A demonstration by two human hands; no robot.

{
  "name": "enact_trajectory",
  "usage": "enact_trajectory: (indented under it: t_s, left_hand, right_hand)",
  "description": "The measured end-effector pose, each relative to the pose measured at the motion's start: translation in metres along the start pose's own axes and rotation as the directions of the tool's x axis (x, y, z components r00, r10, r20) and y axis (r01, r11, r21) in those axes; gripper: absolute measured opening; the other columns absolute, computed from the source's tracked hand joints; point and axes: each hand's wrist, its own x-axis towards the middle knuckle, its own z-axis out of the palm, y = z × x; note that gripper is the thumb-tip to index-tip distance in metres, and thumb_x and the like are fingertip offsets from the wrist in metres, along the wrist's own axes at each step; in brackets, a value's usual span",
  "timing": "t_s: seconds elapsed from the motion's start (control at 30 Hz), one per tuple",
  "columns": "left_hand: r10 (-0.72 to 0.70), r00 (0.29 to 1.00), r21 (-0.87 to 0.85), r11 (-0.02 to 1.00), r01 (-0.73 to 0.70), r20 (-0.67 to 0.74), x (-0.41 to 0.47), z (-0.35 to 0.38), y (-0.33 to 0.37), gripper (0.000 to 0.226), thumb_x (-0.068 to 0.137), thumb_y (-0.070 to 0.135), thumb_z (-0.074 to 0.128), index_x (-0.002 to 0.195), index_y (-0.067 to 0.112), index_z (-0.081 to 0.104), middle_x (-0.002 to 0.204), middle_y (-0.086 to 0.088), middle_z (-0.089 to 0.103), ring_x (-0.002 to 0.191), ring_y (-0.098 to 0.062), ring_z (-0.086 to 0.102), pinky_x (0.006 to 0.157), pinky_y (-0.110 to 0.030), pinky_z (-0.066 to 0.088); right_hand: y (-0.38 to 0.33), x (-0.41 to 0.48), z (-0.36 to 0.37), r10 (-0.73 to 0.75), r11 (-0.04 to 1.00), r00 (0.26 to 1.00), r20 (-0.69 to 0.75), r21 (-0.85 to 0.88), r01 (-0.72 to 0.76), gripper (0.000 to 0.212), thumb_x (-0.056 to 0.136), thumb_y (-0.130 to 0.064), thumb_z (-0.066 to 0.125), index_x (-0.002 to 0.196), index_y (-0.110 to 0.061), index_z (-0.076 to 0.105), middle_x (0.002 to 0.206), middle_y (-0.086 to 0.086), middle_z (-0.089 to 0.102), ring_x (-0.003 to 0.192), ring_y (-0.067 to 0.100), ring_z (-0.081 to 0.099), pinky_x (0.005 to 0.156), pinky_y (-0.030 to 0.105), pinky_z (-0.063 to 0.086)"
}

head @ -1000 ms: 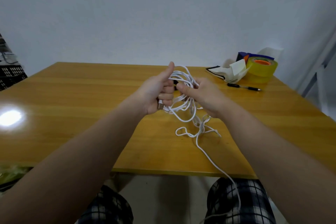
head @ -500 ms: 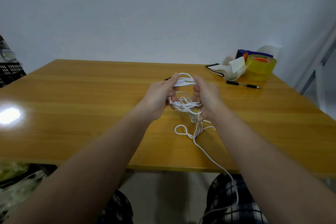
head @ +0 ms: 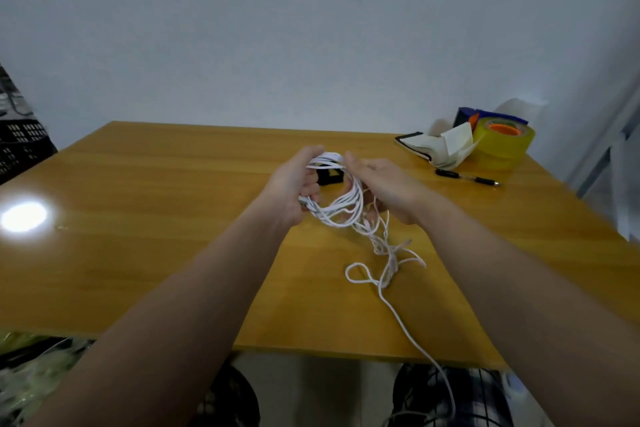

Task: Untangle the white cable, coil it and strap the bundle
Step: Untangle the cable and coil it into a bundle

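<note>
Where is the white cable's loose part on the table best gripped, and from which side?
Probably the single strand of the white cable just nearer than the knotted clump, pinched from above, from the right. There it lies alone and flat on the table; the clump is crossed loops, and the left hand grips the coil.

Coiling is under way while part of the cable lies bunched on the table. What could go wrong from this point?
1. The knotted stretch of the white cable lies on the table. Winding on could pull it tight or bury it in the coil.
2. The tail drops over the table's near edge toward the lap and may snag there.
3. Only the left hand plainly has a grip on the loops, so they could spring apart.
</note>
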Motion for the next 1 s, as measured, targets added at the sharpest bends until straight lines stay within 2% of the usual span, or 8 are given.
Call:
enact_trajectory:
  t_s: [0.2, 0.33, 0.47, 0.57, 0.7, 0.8, 0.9, 1.0]
  left_hand:
    - [0.095, 0.996, -0.043, 0.995, -0.095, -0.004, 0.016, -0.003, 0.024, 0.028, 0.089, 0.025, 0.062, 0.067, 0.017, 0.047, 0.037, 0.008, 0.022, 0.03, -0.008, 0.017, 0.035, -0.021, 0.018]
    - [0.166, 0.986, 0.174, 0.97, -0.169, 0.029, 0.027, -0.021, 0.03, 0.033, 0.089, 0.027, 0.064, 0.065, 0.019, 0.043, 0.041, 0.01, 0.017, 0.033, -0.009, 0.015, 0.037, -0.021, 0.017]
    - [0.191, 0.981, 0.297, 0.936, -0.188, 0.021, 0.034, -0.031, 0.026, 0.033, 0.089, 0.025, 0.064, 0.066, 0.018, 0.041, 0.04, 0.01, 0.019, 0.034, -0.009, 0.016, 0.039, -0.021, 0.019]
    - [0.248, 0.966, 0.168, 0.958, -0.232, -0.076, 0.034, -0.03, 0.033, 0.031, 0.091, 0.023, 0.062, 0.067, 0.016, 0.044, 0.038, 0.01, 0.018, 0.034, -0.011, 0.018, 0.037, -0.018, 0.02]
    - [0.184, 0.958, -0.108, 0.971, -0.211, -0.218, 0.031, -0.028, 0.044, 0.041, 0.092, 0.039, 0.059, 0.064, 0.014, 0.041, 0.034, 0.008, 0.021, 0.026, -0.011, 0.021, 0.035, -0.014, 0.023]
    - [0.088, 0.996, -0.018, 0.996, -0.089, -0.005, 0.022, -0.021, 0.041, 0.047, 0.085, 0.054, 0.059, 0.064, 0.018, 0.037, 0.041, 0.008, 0.016, 0.031, -0.009, 0.017, 0.037, -0.019, 0.021]
    - [0.004, 0.977, 0.14, 0.99, -0.035, 0.213, 0.006, -0.013, 0.032, 0.032, 0.088, 0.043, 0.059, 0.074, 0.019, 0.044, 0.044, 0.008, 0.014, 0.033, -0.006, 0.018, 0.043, -0.022, 0.018]
    - [-0.031, 0.94, 0.272, 0.96, -0.066, 0.34, -0.008, -0.008, 0.029, 0.023, 0.092, 0.024, 0.056, 0.071, 0.018, 0.048, 0.042, 0.009, 0.021, 0.033, -0.005, 0.02, 0.044, -0.022, 0.018]
  right_hand:
    - [-0.013, 0.007, -0.016, 0.005, 0.986, 0.999, 0.05, -0.168, 0.004, 0.041, 0.09, -0.056, 0.045, 0.086, -0.021, 0.066, 0.084, -0.005, 0.065, 0.071, 0.01, 0.054, 0.052, 0.021, 0.035]
    - [-0.012, 0.009, -0.034, -0.13, 0.964, 0.978, -0.162, -0.253, 0.087, 0.04, 0.091, -0.044, 0.054, 0.066, -0.013, 0.061, 0.051, -0.009, 0.05, 0.048, 0.001, 0.043, 0.05, 0.018, 0.034]
    - [-0.006, 0.019, -0.046, -0.242, 0.956, 0.914, -0.326, -0.241, 0.168, 0.038, 0.082, -0.039, 0.068, 0.062, -0.007, 0.063, 0.054, -0.002, 0.056, 0.057, 0.008, 0.054, 0.057, 0.021, 0.041]
    - [0.001, 0.02, -0.05, -0.159, 0.959, 0.946, -0.283, -0.274, 0.079, 0.042, 0.077, -0.037, 0.074, 0.071, 0.003, 0.063, 0.038, -0.017, 0.049, 0.042, -0.006, 0.048, 0.048, 0.012, 0.036]
    - [0.013, 0.017, -0.052, -0.093, 0.993, 0.973, -0.212, -0.084, 0.077, 0.048, 0.083, -0.046, 0.063, 0.059, -0.006, 0.053, 0.048, -0.008, 0.044, 0.05, 0.007, 0.047, 0.063, 0.028, 0.038]
    - [0.015, 0.018, -0.052, -0.045, 0.967, 0.938, -0.343, 0.221, 0.127, 0.048, 0.096, -0.04, 0.047, 0.055, -0.017, 0.038, 0.049, -0.003, 0.035, 0.045, 0.014, 0.045, 0.061, 0.035, 0.038]
    - [0.01, 0.017, -0.054, -0.052, 0.971, 0.823, -0.565, 0.163, 0.173, 0.046, 0.097, -0.041, 0.044, 0.06, -0.014, 0.039, 0.048, 0.0, 0.033, 0.041, 0.016, 0.036, 0.051, 0.032, 0.039]
    - [0.005, 0.016, -0.06, -0.094, 0.994, 0.753, -0.651, -0.025, 0.102, 0.044, 0.096, -0.043, 0.042, 0.068, -0.01, 0.044, 0.061, 0.01, 0.035, 0.054, 0.02, 0.035, 0.052, 0.03, 0.031]
